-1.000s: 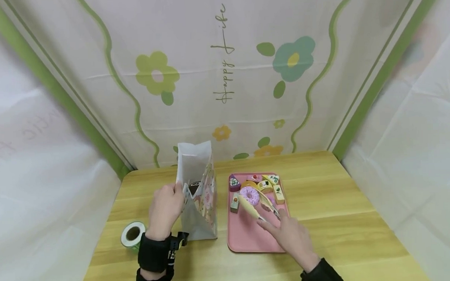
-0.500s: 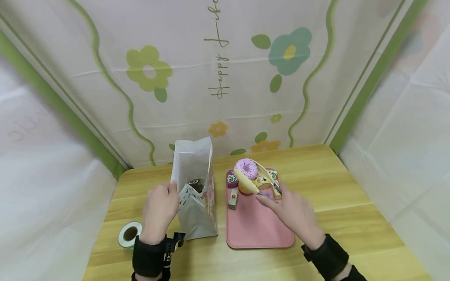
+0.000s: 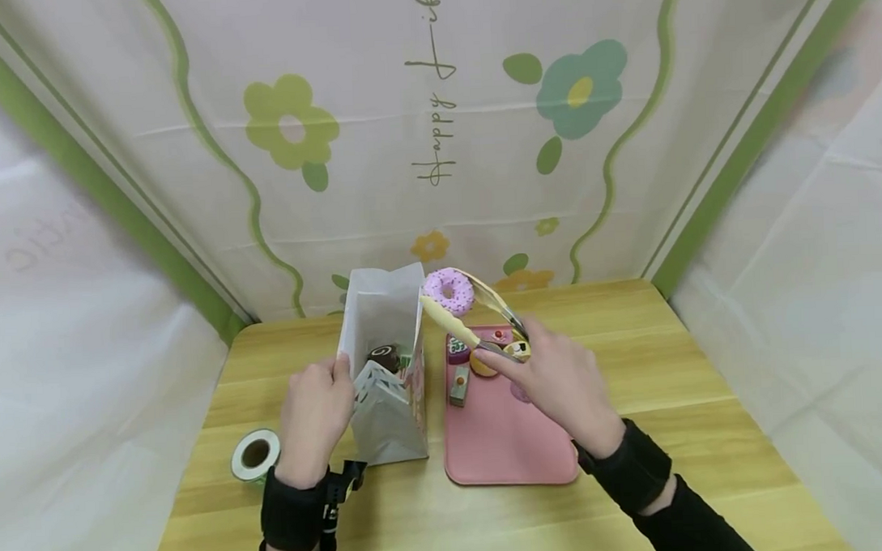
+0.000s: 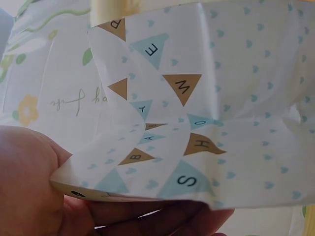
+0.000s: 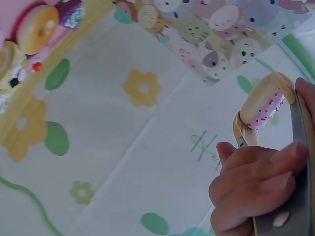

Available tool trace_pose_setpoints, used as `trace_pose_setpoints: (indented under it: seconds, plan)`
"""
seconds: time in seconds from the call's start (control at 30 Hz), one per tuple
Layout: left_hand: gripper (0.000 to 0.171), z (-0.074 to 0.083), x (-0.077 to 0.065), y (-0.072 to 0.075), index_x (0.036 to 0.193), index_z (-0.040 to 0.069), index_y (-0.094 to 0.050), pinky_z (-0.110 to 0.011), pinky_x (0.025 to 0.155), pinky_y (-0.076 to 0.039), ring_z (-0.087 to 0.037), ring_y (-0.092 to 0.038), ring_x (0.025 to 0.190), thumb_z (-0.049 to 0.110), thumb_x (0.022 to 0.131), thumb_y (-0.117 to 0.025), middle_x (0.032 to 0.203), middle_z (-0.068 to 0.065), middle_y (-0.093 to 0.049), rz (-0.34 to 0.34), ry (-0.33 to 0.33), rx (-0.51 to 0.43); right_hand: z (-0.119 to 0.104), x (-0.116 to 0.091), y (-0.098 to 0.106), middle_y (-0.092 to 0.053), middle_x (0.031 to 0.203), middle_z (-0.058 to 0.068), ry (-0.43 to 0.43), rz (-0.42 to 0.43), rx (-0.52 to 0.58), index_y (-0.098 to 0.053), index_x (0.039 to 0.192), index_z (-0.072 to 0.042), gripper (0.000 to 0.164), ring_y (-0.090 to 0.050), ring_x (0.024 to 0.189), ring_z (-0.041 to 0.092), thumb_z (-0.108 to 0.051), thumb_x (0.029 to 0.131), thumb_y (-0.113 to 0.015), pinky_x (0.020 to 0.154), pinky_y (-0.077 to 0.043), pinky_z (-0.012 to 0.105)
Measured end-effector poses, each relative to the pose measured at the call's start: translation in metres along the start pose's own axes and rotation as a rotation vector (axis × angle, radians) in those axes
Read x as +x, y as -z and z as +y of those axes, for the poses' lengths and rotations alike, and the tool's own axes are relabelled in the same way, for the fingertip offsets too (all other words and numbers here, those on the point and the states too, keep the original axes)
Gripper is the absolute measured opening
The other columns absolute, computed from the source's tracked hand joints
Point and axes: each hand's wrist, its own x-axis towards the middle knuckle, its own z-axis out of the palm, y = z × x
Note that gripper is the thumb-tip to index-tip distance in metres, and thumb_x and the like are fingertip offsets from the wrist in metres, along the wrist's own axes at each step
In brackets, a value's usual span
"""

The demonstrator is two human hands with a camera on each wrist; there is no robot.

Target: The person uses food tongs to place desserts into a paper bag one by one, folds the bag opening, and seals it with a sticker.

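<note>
Pinches the left rim of an upright paper bag [image 3: 390, 431] between the thumb and bent fingers of the left hand [image 3: 318, 409], with the bag's mouth spread open. Curls the fingers of the right hand [image 3: 565, 385] round the metal arms of a pair of tongs [image 3: 450, 322], with the pale tips parted just enough to clasp a purple sprinkled donut [image 3: 436, 285] from both sides. Holds the donut in the air, just right of the far part of the bag's mouth; cannot tell whether touching the paper. Shows a dark swirled cake [image 3: 383, 358] inside the bag, beyond the inward-folded near wall. Has more sweets gathered toward the far end of a pink tray [image 3: 509, 451], right of the bag, including a purple wedge [image 3: 458, 350], an orange bun [image 3: 483, 363] and a rectangular piece [image 3: 459, 386] at the left. Has a white-faced roll [image 3: 254, 434] on the wooden table [image 3: 709, 428], left of the left wrist. Bears lettered brown and blue pennants [image 4: 182, 88] on the bag's paper, seen close in the left wrist view.
</note>
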Motion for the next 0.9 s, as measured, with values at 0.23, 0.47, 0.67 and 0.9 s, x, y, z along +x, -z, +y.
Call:
trace_pose_setpoints:
  seconds: [0.23, 0.47, 0.67, 0.9]
  plan:
    - [0.044, 0.002, 0.001, -0.002, 0.094, 0.001, -0.067, -0.035, 0.046, -0.037, -0.020, -0.050, 0.052, 0.032, 0.107, -0.039, 0.066, -0.007, -0.057, -0.005, -0.001, -0.007, -0.026, 0.020, 0.008, -0.046, 0.057, -0.001, 0.071, -0.037, -0.066, -0.048, 0.090, -0.015, 0.076, -0.045, 0.038, 0.012, -0.089, 0.073, -0.046, 0.037, -0.037, 0.034]
    - [0.043, 0.000, 0.002, -0.003, 0.095, 0.001, -0.068, -0.035, 0.045, -0.037, -0.020, -0.051, 0.052, 0.031, 0.106, -0.039, 0.067, -0.006, -0.059, 0.003, -0.005, -0.018, -0.043, 0.050, 0.009, -0.040, 0.054, -0.002, 0.236, -0.011, -0.271, -0.049, 0.086, -0.012, 0.073, -0.041, 0.041, 0.015, -0.084, 0.079, -0.048, 0.037, -0.033, 0.032]
    - [0.042, -0.002, 0.003, -0.003, 0.090, 0.002, -0.067, -0.035, 0.046, -0.037, -0.020, -0.051, 0.051, 0.029, 0.106, -0.040, 0.065, -0.006, -0.058, 0.015, -0.011, -0.012, -0.059, 0.071, 0.012, -0.034, 0.052, -0.003, 0.366, -0.009, -0.460, -0.051, 0.079, -0.010, 0.069, -0.040, 0.042, 0.015, -0.079, 0.082, -0.051, 0.038, -0.032, 0.030]
    - [0.042, -0.003, 0.006, -0.003, 0.084, 0.004, -0.066, -0.035, 0.047, -0.036, -0.021, -0.050, 0.051, 0.028, 0.106, -0.040, 0.064, -0.006, -0.057, 0.026, -0.009, 0.000, -0.075, 0.082, 0.017, -0.037, 0.055, -0.003, 0.449, -0.068, -0.559, -0.051, 0.071, -0.012, 0.067, -0.042, 0.043, 0.013, -0.078, 0.082, -0.054, 0.039, -0.033, 0.029]
